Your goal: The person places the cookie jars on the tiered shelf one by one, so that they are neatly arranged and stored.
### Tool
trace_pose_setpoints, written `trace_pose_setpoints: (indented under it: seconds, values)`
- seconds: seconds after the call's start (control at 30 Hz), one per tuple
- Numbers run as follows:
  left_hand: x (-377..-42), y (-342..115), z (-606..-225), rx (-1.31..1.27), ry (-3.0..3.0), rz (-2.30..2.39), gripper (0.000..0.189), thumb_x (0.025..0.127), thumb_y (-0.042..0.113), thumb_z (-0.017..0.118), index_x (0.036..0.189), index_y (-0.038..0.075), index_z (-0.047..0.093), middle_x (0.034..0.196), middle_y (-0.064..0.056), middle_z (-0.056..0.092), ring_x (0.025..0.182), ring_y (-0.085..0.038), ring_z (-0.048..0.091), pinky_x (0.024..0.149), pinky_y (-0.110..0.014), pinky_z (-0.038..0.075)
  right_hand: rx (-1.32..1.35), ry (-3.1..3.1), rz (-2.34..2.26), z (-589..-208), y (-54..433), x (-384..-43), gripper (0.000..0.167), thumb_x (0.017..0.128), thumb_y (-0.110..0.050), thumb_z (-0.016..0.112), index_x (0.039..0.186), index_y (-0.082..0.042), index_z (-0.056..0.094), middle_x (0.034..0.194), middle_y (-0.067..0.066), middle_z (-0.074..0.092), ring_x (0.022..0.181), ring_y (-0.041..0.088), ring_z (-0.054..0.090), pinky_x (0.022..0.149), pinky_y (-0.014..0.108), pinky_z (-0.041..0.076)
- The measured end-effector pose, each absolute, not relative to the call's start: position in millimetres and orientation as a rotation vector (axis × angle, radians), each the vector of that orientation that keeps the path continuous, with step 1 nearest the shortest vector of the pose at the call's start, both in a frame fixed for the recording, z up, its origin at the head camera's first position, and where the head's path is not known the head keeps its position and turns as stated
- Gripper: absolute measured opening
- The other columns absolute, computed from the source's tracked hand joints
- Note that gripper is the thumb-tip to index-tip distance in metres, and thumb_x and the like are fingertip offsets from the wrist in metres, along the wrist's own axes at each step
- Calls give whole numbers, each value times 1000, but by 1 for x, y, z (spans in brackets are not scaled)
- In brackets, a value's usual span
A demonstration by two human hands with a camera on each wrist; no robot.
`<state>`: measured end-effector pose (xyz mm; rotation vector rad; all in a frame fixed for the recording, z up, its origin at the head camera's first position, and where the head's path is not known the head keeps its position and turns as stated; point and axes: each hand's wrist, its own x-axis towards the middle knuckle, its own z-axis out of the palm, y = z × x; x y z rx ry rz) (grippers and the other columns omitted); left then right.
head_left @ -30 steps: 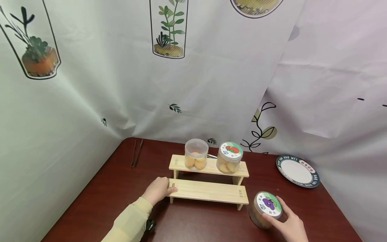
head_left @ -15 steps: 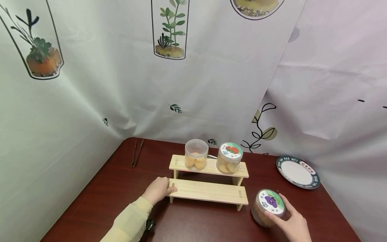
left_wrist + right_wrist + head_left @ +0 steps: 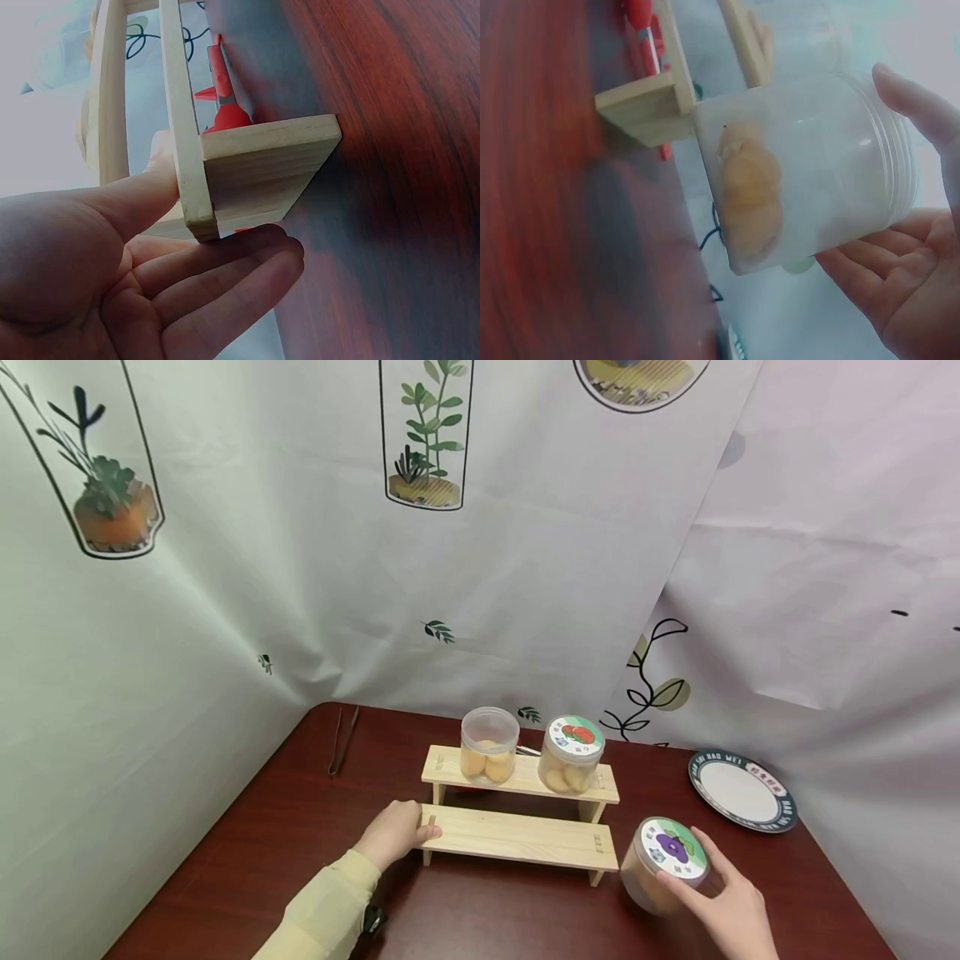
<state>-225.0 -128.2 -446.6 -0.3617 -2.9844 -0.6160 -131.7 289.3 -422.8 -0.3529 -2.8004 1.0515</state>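
Observation:
At the left end of a two-step wooden stand (image 3: 517, 837), my left hand (image 3: 393, 833) grips the lower step, thumb on top and fingers underneath. My right hand (image 3: 733, 902) holds a clear round jar (image 3: 647, 887) by its lid, thumb and fingers on opposite sides. That lid bears a purple flower picture, and round yellowish pastries (image 3: 750, 195) lie inside. In the right wrist view the jar is clear of the table, beside the stand's right end. On the upper step stand a lidless jar (image 3: 487, 747) of pastries and a jar with a tomato-labelled lid (image 3: 572, 756).
Metal tongs (image 3: 342, 743) lie at the table's back left. A white plate with a dark patterned rim (image 3: 783, 810) rests at the back right. Under the stand is a red-handled tool (image 3: 229, 116). A printed cloth (image 3: 555, 568) hangs behind the dark red table (image 3: 480, 918).
My right hand has raised the purple-flower jar a little and brought it slightly right, tilting it. My left hand keeps its hold on the stand.

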Motion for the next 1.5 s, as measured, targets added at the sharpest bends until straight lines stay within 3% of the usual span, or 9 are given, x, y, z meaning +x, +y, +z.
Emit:
trace_pose_setpoints:
  seconds: [0.17, 0.23, 0.4, 0.5, 0.73, 0.97, 1.23, 1.33, 1.5]
  values:
    - [-224, -129, -444, -347, -2983, -622, 39, 81, 31, 74, 58, 11, 49, 53, 4, 34, 50, -12, 35, 51, -28, 36, -280, -2721, 1005, -419, 280, -135, 86, 75, -49, 76, 145, -18, 37, 132, 24, 51, 115, 35, 51, 84, 35, 43]
    - [-224, -129, -443, -344, -2984, -624, 39, 81, 31, 74, 58, 11, 49, 53, 4, 34, 50, -13, 35, 51, -28, 36, -260, -2692, 994, -418, 276, -136, 83, 74, -47, 78, 144, -20, 41, 130, 20, 55, 109, 24, 54, 78, 23, 41]
    - [-224, -130, -445, -340, -2993, -631, 39, 81, 30, 74, 58, 11, 49, 53, 3, 35, 50, -13, 36, 50, -28, 36, -204, -2629, 999, -416, 268, -139, 80, 71, -43, 81, 140, -21, 46, 126, 17, 59, 93, -8, 46, 74, 10, 35]
    - [-224, -130, -445, -338, -2989, -632, 38, 81, 30, 74, 59, 11, 50, 53, 3, 36, 50, -13, 36, 50, -28, 36, -170, -2613, 996, -415, 263, -141, 79, 71, -42, 82, 139, -20, 48, 124, 17, 60, 90, -13, 44, 73, 9, 35]
    - [-223, -128, -444, -355, -2979, -657, 37, 81, 29, 74, 59, 10, 51, 53, 4, 36, 49, -12, 36, 49, -28, 36, -153, -2628, 1006, -414, 252, -144, 80, 70, -43, 82, 139, -19, 48, 124, 17, 60, 92, -7, 49, 73, 9, 37]
    - [-221, -127, -441, -363, -2979, -670, 37, 81, 29, 74, 59, 10, 50, 53, 4, 35, 49, -11, 34, 49, -27, 35, -120, -2656, 1021, -413, 239, -147, 82, 71, -43, 82, 140, -17, 46, 126, 18, 58, 108, 25, 55, 81, 24, 43]
    - [-222, -127, -442, -376, -2978, -649, 39, 82, 30, 73, 58, 11, 49, 52, 5, 33, 48, -11, 33, 49, -27, 34, -85, -2614, 1077, -416, 225, -151, 81, 69, -41, 84, 139, -20, 48, 128, 13, 59, 105, 9, 55, 81, 14, 40]
    - [-222, -126, -441, -378, -2969, -636, 38, 81, 30, 74, 58, 11, 50, 52, 5, 34, 48, -11, 34, 49, -27, 35, -66, -2618, 1087, -417, 218, -153, 83, 68, -42, 84, 139, -19, 48, 128, 11, 59, 107, 18, 57, 84, 22, 44]
    - [-223, -126, -443, -375, -2970, -630, 38, 81, 30, 74, 58, 11, 51, 51, 4, 36, 48, -11, 34, 49, -27, 36, -25, -2600, 1127, -419, 208, -156, 83, 67, -41, 85, 138, -15, 49, 128, 11, 59, 99, 18, 57, 78, 27, 46]
